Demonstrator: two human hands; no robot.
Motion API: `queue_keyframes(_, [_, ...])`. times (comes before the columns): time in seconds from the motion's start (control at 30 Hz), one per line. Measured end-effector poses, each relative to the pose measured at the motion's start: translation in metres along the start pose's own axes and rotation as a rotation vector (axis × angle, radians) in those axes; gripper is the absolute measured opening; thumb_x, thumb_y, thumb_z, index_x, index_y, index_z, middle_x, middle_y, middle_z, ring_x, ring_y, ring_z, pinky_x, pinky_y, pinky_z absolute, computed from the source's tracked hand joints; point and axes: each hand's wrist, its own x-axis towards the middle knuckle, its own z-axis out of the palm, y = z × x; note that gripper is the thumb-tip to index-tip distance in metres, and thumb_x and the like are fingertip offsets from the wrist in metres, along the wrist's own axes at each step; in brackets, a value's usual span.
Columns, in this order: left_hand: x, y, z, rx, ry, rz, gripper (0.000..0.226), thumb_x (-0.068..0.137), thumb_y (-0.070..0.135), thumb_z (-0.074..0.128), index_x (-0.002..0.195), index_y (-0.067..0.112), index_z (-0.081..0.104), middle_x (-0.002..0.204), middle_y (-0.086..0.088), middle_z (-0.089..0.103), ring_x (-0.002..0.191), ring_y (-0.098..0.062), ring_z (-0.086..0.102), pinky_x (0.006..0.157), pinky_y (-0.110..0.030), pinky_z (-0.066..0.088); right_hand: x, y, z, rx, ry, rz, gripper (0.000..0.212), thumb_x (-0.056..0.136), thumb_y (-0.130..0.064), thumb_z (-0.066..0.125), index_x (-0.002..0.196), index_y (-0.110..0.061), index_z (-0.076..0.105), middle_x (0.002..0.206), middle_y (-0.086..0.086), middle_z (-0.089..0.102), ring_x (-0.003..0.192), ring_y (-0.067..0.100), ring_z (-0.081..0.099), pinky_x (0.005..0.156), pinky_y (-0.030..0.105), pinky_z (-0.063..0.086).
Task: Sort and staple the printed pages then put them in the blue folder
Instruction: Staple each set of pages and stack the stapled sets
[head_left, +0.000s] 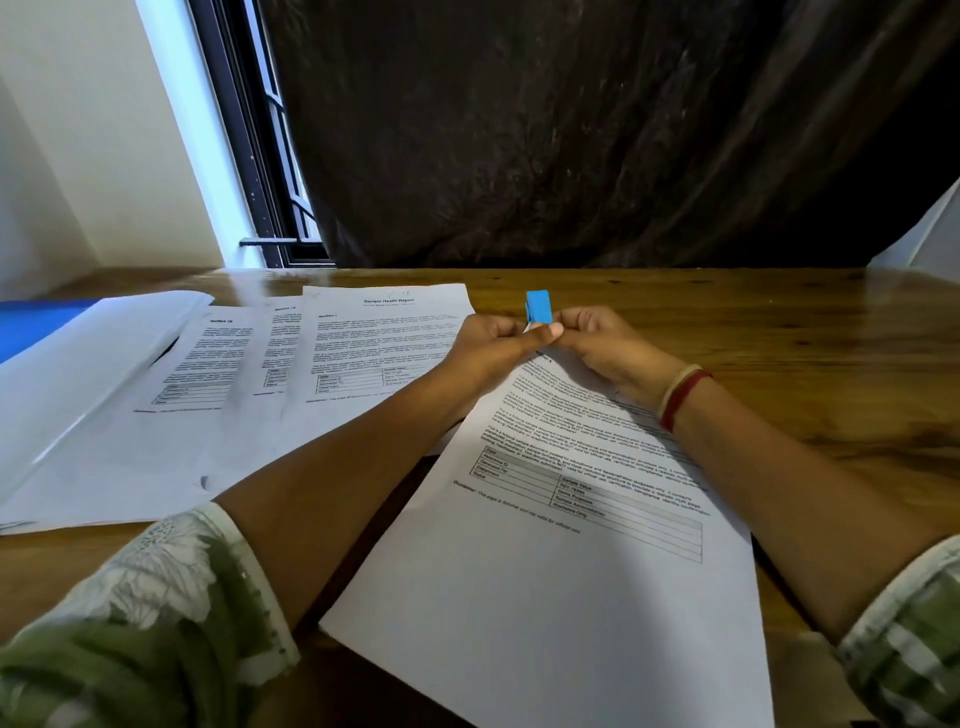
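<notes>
A printed page set (566, 519) lies tilted on the wooden table in front of me. Its far top corner is lifted into a small blue stapler (538, 307). Both hands meet at that corner. My left hand (498, 340) pinches the stapler and the paper corner with thumb extended. My right hand (597, 338) closes on the stapler from the other side. Other printed pages (374, 343) are spread to the left. The blue folder (31, 322) shows at the far left edge, mostly covered by a white sheet.
A loose white sheet or plastic sleeve (88, 374) overlaps the left pages. A dark curtain (571, 130) hangs behind the table, a window frame (260, 156) at back left. Bare table wood (805, 332) lies to the right.
</notes>
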Motion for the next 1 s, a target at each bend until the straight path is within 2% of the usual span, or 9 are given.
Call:
queue_keyframes(0.1, [0.001,0.000,-0.001,0.014,0.001,0.011,0.039,0.080,0.021,0.076,0.102,-0.010,0.067,0.105,-0.027,0.069,0.104,-0.035,0.066,0.098,-0.040,0.051,0.000,0.000,0.002,0.011,0.042,-0.010,0.024,0.094,0.000,0.054,0.114,0.012,0.057,0.091,0.009,0.067,0.080,0.006,0.066,0.072,0.010,0.051])
queue_keyframes(0.17, [-0.003,0.002,-0.002,0.036,0.004,-0.012,0.041,0.080,0.026,0.076,0.103,-0.008,0.068,0.098,-0.020,0.072,0.095,-0.030,0.070,0.089,-0.034,0.055,-0.001,-0.001,0.001,0.022,0.037,0.008,0.023,0.093,-0.002,0.057,0.113,0.009,0.060,0.088,0.006,0.069,0.076,0.005,0.067,0.068,0.011,0.051])
queue_keyframes(0.27, [-0.009,0.009,-0.003,0.024,0.022,-0.101,0.062,0.079,0.053,0.070,0.105,-0.003,0.068,0.084,-0.012,0.073,0.074,-0.024,0.071,0.068,-0.029,0.053,-0.003,-0.002,-0.001,0.069,0.074,0.026,0.023,0.091,-0.018,0.063,0.100,0.003,0.066,0.073,0.003,0.070,0.063,0.008,0.065,0.060,0.018,0.051])
queue_keyframes(0.37, [-0.010,0.013,-0.002,0.013,0.004,-0.204,0.092,0.069,0.085,0.046,0.105,0.004,0.070,0.090,-0.012,0.074,0.081,-0.027,0.071,0.072,-0.035,0.054,-0.001,-0.002,-0.002,0.231,0.176,0.072,0.030,0.089,-0.031,0.065,0.099,-0.003,0.065,0.081,0.008,0.070,0.065,0.013,0.065,0.062,0.023,0.054])
queue_keyframes(0.43, [-0.009,0.012,-0.001,0.078,0.051,-0.174,0.082,0.075,0.079,0.051,0.094,0.002,0.069,0.084,-0.011,0.074,0.078,-0.025,0.071,0.074,-0.036,0.053,0.001,-0.002,-0.006,0.362,0.212,0.090,0.029,0.090,-0.031,0.064,0.103,-0.005,0.065,0.087,0.008,0.073,0.070,0.013,0.067,0.067,0.024,0.058])
queue_keyframes(0.6, [-0.005,0.001,-0.002,0.269,0.104,-0.069,0.031,0.079,0.023,0.078,0.086,-0.006,0.068,0.090,-0.016,0.074,0.085,-0.029,0.072,0.079,-0.039,0.057,0.004,0.001,-0.014,0.467,0.263,0.117,0.043,0.091,-0.037,0.061,0.119,-0.005,0.061,0.087,0.004,0.074,0.069,0.008,0.071,0.064,0.022,0.057])
queue_keyframes(0.77, [-0.006,0.004,-0.002,0.325,0.044,-0.105,0.022,0.093,0.022,0.062,0.096,0.002,0.070,0.098,-0.007,0.074,0.072,-0.009,0.068,0.054,-0.012,0.050,0.005,-0.001,-0.022,0.464,0.321,0.114,0.048,0.090,-0.040,0.061,0.125,-0.007,0.059,0.095,0.003,0.072,0.079,0.009,0.069,0.076,0.025,0.054])
queue_keyframes(0.87, [-0.008,0.008,-0.002,0.275,0.062,-0.147,0.018,0.099,0.025,0.052,0.093,0.014,0.065,0.084,0.003,0.070,0.064,-0.004,0.064,0.044,-0.011,0.045,0.006,-0.001,-0.025,0.429,0.350,0.124,0.045,0.090,-0.042,0.061,0.119,-0.008,0.061,0.093,0.003,0.072,0.078,0.009,0.068,0.079,0.026,0.054])
queue_keyframes(1.0, [-0.013,0.015,-0.006,0.145,0.030,-0.194,0.032,0.101,0.037,0.045,0.091,0.012,0.063,0.075,0.000,0.069,0.060,-0.012,0.066,0.052,-0.020,0.045,0.009,0.000,-0.030,0.264,0.479,0.139,0.035,0.093,-0.043,0.057,0.105,-0.011,0.060,0.089,0.002,0.069,0.075,0.009,0.062,0.083,0.028,0.052])
